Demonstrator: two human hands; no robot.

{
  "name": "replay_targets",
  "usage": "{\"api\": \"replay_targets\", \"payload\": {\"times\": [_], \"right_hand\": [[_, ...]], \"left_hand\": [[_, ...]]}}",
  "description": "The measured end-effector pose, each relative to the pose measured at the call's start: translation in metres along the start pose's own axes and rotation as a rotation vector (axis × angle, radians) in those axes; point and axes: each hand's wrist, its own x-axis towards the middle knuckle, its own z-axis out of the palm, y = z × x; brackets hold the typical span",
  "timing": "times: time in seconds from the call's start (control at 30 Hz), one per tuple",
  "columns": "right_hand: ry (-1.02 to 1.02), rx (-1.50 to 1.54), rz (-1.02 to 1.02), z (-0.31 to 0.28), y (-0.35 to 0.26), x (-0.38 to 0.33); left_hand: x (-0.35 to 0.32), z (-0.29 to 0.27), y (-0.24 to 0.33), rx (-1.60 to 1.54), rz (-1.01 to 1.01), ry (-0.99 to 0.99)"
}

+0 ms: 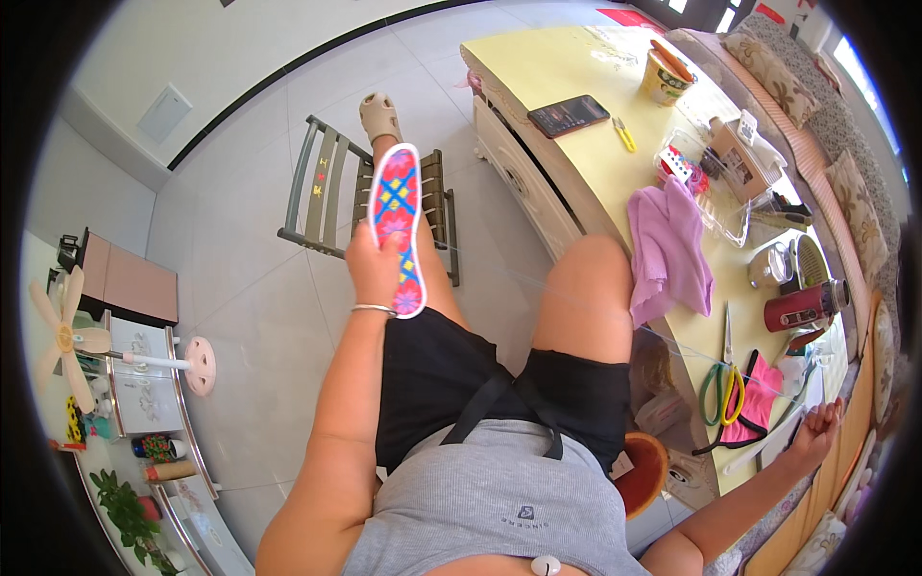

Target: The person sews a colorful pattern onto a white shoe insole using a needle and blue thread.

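My left hand is closed around the lower half of an embroidered insole, holding it above my left leg. The insole has a white edge and a red, pink, blue and yellow pattern. A thin pale thread runs from near the insole across my lap and over the table toward the right. At its far end my right hand is stretched out to the side, fingers pinched together on the thread. Whether a needle is in the pinch is too small to tell.
On the yellow table lie scissors, a pink cloth piece, a lilac towel, a red flask, a phone and yellow snips. A folding stool stands ahead; a bucket sits by the table.
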Motion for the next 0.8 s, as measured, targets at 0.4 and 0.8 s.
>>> {"api": "replay_targets", "payload": {"times": [0.4,0.8], "right_hand": [[-0.718,-0.687,-0.061,0.279,0.154,-0.225],[-1.012,-0.665,-0.474,0.321,0.174,-0.254]], "left_hand": [[-0.095,-0.020,0.141,-1.044,-0.151,-0.638],[-0.109,-0.022,0.149,-0.994,-0.125,-0.636]]}}
